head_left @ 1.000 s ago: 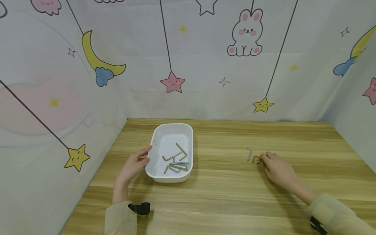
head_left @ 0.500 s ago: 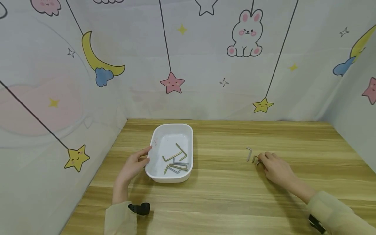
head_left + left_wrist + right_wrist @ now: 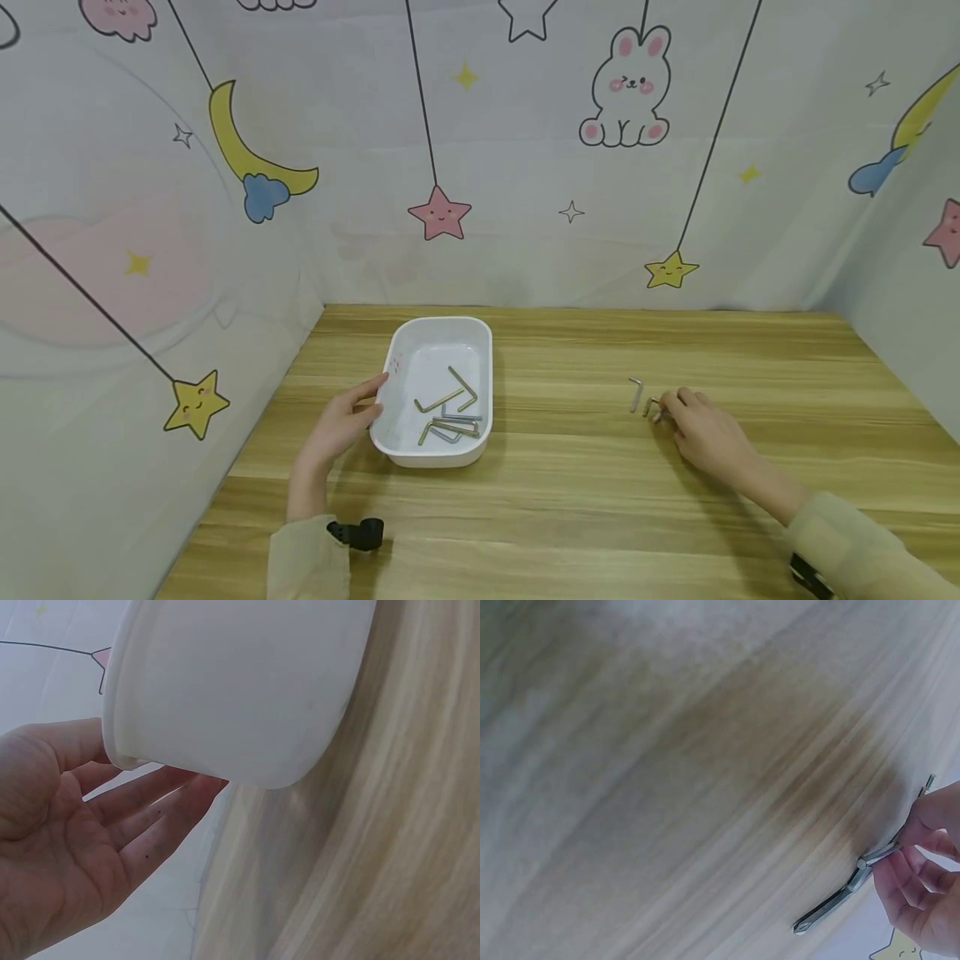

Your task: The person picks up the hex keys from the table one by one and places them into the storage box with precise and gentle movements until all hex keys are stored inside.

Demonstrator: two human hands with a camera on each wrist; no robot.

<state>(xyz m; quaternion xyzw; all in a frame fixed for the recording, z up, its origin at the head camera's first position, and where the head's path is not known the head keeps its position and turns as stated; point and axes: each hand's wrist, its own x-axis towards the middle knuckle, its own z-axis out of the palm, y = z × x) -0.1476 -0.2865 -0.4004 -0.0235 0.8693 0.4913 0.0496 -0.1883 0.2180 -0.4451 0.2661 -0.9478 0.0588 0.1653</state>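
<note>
My left hand (image 3: 345,425) touches the left side of a white plastic tray (image 3: 486,367), with thumb and index finger at the rim. In the left wrist view, its other fingers lie fairly straight along the outer wall. To the right, my right hand (image 3: 712,437) pinches a small hex key (image 3: 883,856) between thumb and fingers, low over the table. Part of that key is hidden by the fingers. Just left of the fingertips are a brass-coloured hex key (image 3: 649,407) and a silver hex key (image 3: 637,394).
Several brass and silver hex keys lie in the tray, among them a brass hex key (image 3: 465,387) near the right wall. The wood-grain table (image 3: 555,500) is backed by a printed fabric wall (image 3: 525,258), with more fabric on both sides.
My right fingertips shift only slightly among the small hex keys, and the key at them turns a little. My left hand and the tray stay put.
</note>
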